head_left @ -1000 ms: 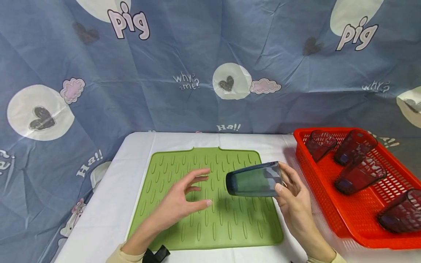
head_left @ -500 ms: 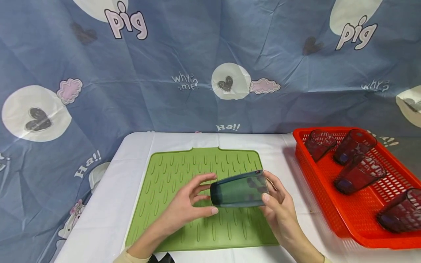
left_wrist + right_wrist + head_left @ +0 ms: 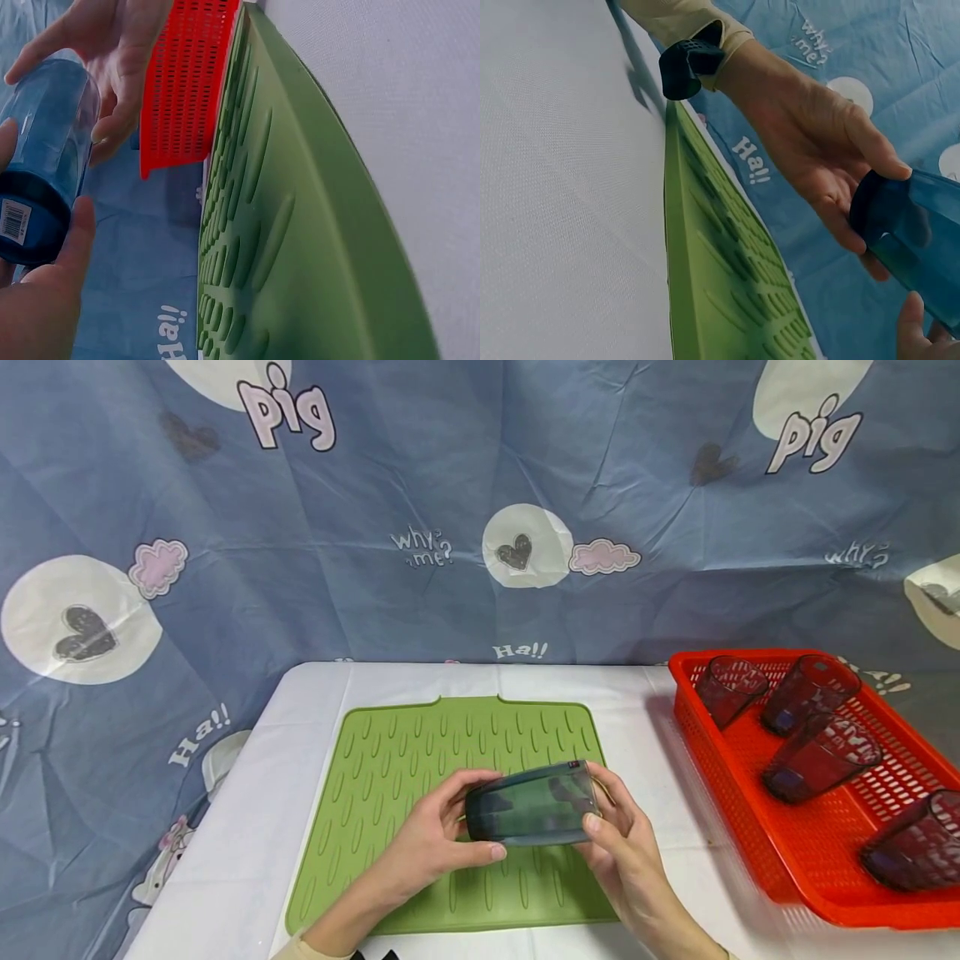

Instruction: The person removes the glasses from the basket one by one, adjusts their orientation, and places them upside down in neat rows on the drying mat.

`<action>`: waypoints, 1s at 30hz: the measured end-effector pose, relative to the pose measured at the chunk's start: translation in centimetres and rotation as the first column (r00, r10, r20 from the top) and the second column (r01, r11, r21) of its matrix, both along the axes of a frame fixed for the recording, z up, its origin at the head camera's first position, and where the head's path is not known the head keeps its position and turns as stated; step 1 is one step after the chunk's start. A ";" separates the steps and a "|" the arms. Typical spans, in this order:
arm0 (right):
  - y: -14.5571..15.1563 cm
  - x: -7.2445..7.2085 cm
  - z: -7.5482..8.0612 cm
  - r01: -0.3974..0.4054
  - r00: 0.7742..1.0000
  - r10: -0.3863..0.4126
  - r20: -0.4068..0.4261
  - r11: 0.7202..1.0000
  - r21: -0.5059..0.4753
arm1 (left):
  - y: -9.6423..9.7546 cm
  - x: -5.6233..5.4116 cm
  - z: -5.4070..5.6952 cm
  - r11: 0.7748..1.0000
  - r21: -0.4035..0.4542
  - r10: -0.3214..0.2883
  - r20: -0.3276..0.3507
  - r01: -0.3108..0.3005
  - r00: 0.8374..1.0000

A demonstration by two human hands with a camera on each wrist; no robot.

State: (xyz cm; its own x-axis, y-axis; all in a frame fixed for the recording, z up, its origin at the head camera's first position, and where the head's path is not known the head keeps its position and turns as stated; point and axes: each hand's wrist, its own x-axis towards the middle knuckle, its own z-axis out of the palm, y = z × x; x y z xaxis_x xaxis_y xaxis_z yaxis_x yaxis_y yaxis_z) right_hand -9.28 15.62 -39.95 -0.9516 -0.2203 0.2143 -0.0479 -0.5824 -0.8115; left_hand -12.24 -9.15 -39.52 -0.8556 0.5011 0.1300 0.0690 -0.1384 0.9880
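A blue-grey, see-through drinking glass point(image 3: 528, 806) lies on its side in the air above a green ribbed mat point(image 3: 397, 752). Its dark, thick base points left. My left hand point(image 3: 438, 835) grips the base end, thumb along the near side and fingers behind. At the rim end, my right hand point(image 3: 622, 835) holds the glass with its thumb on the near side; its other fingers are partly hidden. In the left wrist view, a white barcode label point(image 3: 15, 221) shows on the base. The right wrist view has the base against the left hand's fingers point(image 3: 847, 221).
To the right, a red perforated basket point(image 3: 735, 793) holds several similar glasses point(image 3: 821, 756), tilted inside it. A white cloth point(image 3: 300, 718) covers the table around the mat. Behind hangs a blue printed curtain point(image 3: 420, 460).
The right hand has brought the glass left and nearer to me. The left hand, apart from it one second ago, has moved slightly right and closed around the base.
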 end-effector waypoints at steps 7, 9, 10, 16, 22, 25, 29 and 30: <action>0.0 0.0 -0.1 0.000 1.000 0.000 0.010 1.000 -0.005 | 0.1 0.0 -0.1 0.999 0.015 0.040 -0.005 -0.040 0.999; -0.1 0.0 -0.2 0.003 1.000 -0.003 0.012 1.000 -0.009 | 0.1 0.0 -0.1 0.999 0.021 0.049 -0.005 -0.049 0.999; -0.1 0.0 -0.2 0.003 1.000 -0.003 0.010 1.000 -0.007 | 0.1 0.0 -0.2 0.998 0.024 0.053 -0.007 -0.052 0.999; 0.0 -0.1 -0.3 0.012 0.999 -0.010 -0.034 0.999 0.044 | 0.1 0.1 -0.4 0.996 0.056 0.063 -0.011 -0.063 0.998; 0.5 -0.6 -0.2 0.068 0.991 -0.042 -0.126 0.975 0.213 | -0.1 0.2 -0.3 0.995 0.069 0.080 -0.017 -0.079 0.997; 0.8 -0.8 -0.2 0.091 0.987 -0.053 -0.153 0.964 0.252 | -0.3 0.1 -0.1 0.994 0.068 0.084 -0.022 -0.082 0.996; 1.5 -1.1 0.1 0.099 0.982 -0.055 -0.181 0.965 0.245 | -0.5 0.0 0.0 0.994 0.076 0.080 -0.032 -0.077 0.996; 1.7 -1.2 0.2 0.104 0.981 -0.059 -0.183 0.963 0.249 | -0.6 -0.1 0.1 0.994 0.081 0.080 -0.032 -0.077 0.996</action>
